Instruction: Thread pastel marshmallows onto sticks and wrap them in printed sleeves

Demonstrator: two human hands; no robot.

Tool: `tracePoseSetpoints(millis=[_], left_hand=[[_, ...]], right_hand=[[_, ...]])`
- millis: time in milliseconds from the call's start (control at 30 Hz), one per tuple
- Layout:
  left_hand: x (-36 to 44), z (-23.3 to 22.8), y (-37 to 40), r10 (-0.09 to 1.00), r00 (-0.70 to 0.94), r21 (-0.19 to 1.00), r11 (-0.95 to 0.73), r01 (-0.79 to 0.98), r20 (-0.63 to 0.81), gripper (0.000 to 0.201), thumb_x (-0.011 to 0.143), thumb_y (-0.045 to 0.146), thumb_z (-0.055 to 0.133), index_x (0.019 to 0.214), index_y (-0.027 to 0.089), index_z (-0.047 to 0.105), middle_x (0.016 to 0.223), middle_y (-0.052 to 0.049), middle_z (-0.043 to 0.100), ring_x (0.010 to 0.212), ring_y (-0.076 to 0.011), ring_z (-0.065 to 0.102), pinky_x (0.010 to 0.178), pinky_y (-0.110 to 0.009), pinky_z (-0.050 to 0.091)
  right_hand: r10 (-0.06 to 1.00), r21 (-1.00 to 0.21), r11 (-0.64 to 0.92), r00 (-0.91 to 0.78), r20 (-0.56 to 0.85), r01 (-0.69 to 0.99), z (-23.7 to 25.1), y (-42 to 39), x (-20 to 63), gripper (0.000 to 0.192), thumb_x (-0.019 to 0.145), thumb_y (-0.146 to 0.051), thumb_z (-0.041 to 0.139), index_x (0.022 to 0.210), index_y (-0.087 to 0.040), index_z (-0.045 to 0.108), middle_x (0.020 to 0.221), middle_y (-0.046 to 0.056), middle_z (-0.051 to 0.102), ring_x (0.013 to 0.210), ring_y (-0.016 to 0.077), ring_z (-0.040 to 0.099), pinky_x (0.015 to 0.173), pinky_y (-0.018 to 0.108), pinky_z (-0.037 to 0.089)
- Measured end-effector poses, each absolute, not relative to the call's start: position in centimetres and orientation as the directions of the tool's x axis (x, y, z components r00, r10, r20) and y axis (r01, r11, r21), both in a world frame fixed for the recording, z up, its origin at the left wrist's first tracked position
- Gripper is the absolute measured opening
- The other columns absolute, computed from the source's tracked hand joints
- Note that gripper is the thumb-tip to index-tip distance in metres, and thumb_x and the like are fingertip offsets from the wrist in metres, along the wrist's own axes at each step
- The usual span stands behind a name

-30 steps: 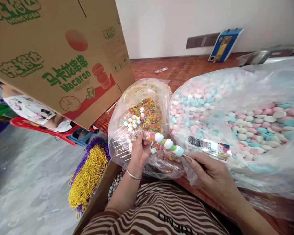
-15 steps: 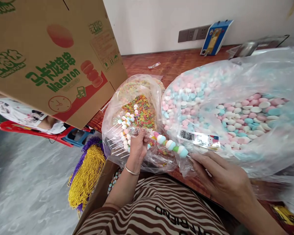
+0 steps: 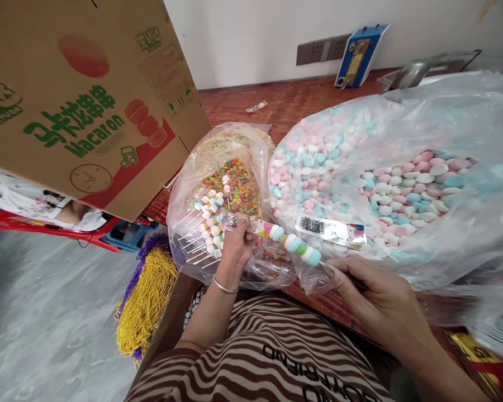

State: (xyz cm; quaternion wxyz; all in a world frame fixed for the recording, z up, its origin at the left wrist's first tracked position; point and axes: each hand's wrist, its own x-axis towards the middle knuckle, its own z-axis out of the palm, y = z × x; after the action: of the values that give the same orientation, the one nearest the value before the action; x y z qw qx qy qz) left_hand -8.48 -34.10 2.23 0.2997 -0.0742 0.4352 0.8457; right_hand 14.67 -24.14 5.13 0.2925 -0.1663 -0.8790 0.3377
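- Between the two hands, a candy skewer (image 3: 294, 244) lies nearly level above the table edge (image 3: 318, 304), threaded with white, green and blue sweets. The right hand (image 3: 375, 296) is closed around its bare stick end; the left hand (image 3: 236, 245) pinches the opposite end.
- Left hand is also closed on a bundle of finished skewers (image 3: 209, 223), their sticks fanned out to the left over the bag of ring sweets (image 3: 235, 184). Judgement: with one hand doing both jobs, any slackening could let the bundle splay or drop toward the open box (image 3: 167, 329) below.
- Sweets on the held skewer sit loosely spaced. Judgement: if the stick tilts toward the free tip, the end pieces could slide off; too hard a push could crack one.
- Pointed stick ends lie close to thin plastic. Judgement: a careless sweep could pierce the ring-sweet bag or the large bag of pastel sweets (image 3: 385, 184), spilling the contents onto the table.
- Labelled wrapper (image 3: 331, 230) rests on the large bag, just beside the skewer. Judgement: a brush of the right hand could knock it off.
- Gold bead strings (image 3: 148, 301) hang at the box side, near the left forearm. Judgement: a snag is possible if the arm drops.
- Tilted cardboard carton (image 3: 88, 100) overhangs the left of the work area. Whether it is steady cannot be told.
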Motion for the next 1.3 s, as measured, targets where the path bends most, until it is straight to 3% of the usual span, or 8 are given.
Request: tracePoseSetpoints(millis=[267, 367, 567, 833, 933, 1067, 1167, 1300], left_hand=[[-7.6, 2.1, -33.2, 0.475, -0.805, 0.745, -0.376, -0.55, -0.355, 0.048, 0.056, 0.025, 0.097, 0.063, 0.016, 0.051, 0.049, 0.011, 0.044, 0.04, -0.0012, 0.038, 0.039, -0.014, 0.029], [-7.5, 1.8, -32.8, 0.482, -0.814, 0.766, -0.372, -0.524, -0.323, 0.043, 0.057, 0.024, 0.096, 0.064, 0.015, 0.054, 0.052, 0.01, 0.049, 0.042, -0.0018, 0.043, 0.041, -0.015, 0.032], [-6.5, 2.2, -31.6, 0.619, -0.747, 0.68, -0.441, -0.585, -0.241, 0.029, 0.065, 0.017, 0.091, 0.078, 0.014, 0.065, 0.083, -0.002, 0.072, 0.078, -0.0134, 0.07, 0.075, -0.024, 0.057], [-4.7, 3.7, -29.9, 0.722, -0.641, 0.53, -0.448, -0.72, -0.261, 0.017, 0.084, 0.016, 0.078, 0.093, 0.018, 0.065, 0.075, 0.004, 0.054, 0.065, -0.0052, 0.055, 0.075, -0.021, 0.053], [-3.7, 3.7, -29.5, 0.718, -0.632, 0.536, -0.425, -0.729, -0.291, 0.019, 0.082, 0.02, 0.08, 0.094, 0.019, 0.064, 0.074, 0.005, 0.053, 0.064, -0.0058, 0.054, 0.077, -0.023, 0.054], [-2.6, 3.0, -29.5, 0.765, -0.582, 0.533, -0.383, -0.755, -0.276, 0.023, 0.081, 0.028, 0.082, 0.094, 0.018, 0.066, 0.076, 0.003, 0.058, 0.068, -0.0083, 0.059, 0.081, -0.028, 0.056], [-3.1, 2.7, -29.7, 0.809, -0.524, 0.558, -0.315, -0.768, -0.265, 0.038, 0.075, 0.043, 0.086, 0.098, 0.019, 0.068, 0.088, -0.003, 0.068, 0.084, -0.0161, 0.068, 0.086, -0.033, 0.057], [-5.6, 3.1, -29.4, 0.788, -0.575, 0.58, -0.368, -0.726, -0.219, 0.046, 0.078, 0.054, 0.08, 0.106, 0.02, 0.069, 0.111, -0.009, 0.072, 0.11, -0.0241, 0.069, 0.092, -0.036, 0.057]], right_hand=[[0.512, -0.651, 0.749, -0.731, 0.451, 0.122, 4.7, -24.9, 14.5, 0.014, 0.098, -0.022, 0.055, 0.098, -0.024, 0.069, 0.083, 0.004, 0.071, 0.075, 0.0201, 0.069, 0.065, 0.031, 0.053], [0.544, -0.663, 0.734, -0.711, 0.445, 0.147, 4.4, -25.0, 14.4, 0.013, 0.097, -0.022, 0.056, 0.096, -0.024, 0.069, 0.083, 0.004, 0.071, 0.074, 0.0198, 0.069, 0.065, 0.03, 0.052], [0.622, -0.737, 0.656, -0.67, 0.404, 0.164, 3.4, -25.3, 14.0, 0.011, 0.096, -0.02, 0.058, 0.09, -0.023, 0.067, 0.078, 0.002, 0.067, 0.071, 0.0172, 0.064, 0.063, 0.028, 0.049], [0.685, -0.755, 0.624, -0.605, 0.406, 0.2, 1.8, -27.0, 13.4, 0.013, 0.098, -0.023, 0.056, 0.089, -0.022, 0.065, 0.077, 0.002, 0.066, 0.073, 0.0165, 0.062, 0.068, 0.027, 0.047], [0.727, -0.818, 0.533, -0.613, 0.311, 0.217, 1.3, -27.6, 13.0, 0.018, 0.1, -0.028, 0.053, 0.087, -0.022, 0.063, 0.074, 0.0, 0.066, 0.065, 0.0154, 0.06, 0.064, 0.027, 0.044], [0.791, -0.94, 0.262, -0.606, 0.081, 0.217, 0.8, -27.9, 12.4, 0.032, 0.102, -0.039, 0.048, 0.077, -0.022, 0.059, 0.062, -0.003, 0.055, 0.057, 0.0142, 0.05, 0.056, 0.025, 0.04], [0.812, -0.975, 0.124, -0.584, -0.006, 0.183, 0.3, -27.7, 12.5, 0.035, 0.101, -0.045, 0.049, 0.076, -0.022, 0.059, 0.062, -0.003, 0.052, 0.059, 0.0145, 0.047, 0.056, 0.026, 0.039], [0.804, -0.979, 0.109, -0.594, -0.014, 0.17, 0.1, -27.6, 12.9, 0.034, 0.1, -0.044, 0.05, 0.076, -0.022, 0.06, 0.062, -0.002, 0.056, 0.059, 0.0156, 0.05, 0.057, 0.027, 0.041]])
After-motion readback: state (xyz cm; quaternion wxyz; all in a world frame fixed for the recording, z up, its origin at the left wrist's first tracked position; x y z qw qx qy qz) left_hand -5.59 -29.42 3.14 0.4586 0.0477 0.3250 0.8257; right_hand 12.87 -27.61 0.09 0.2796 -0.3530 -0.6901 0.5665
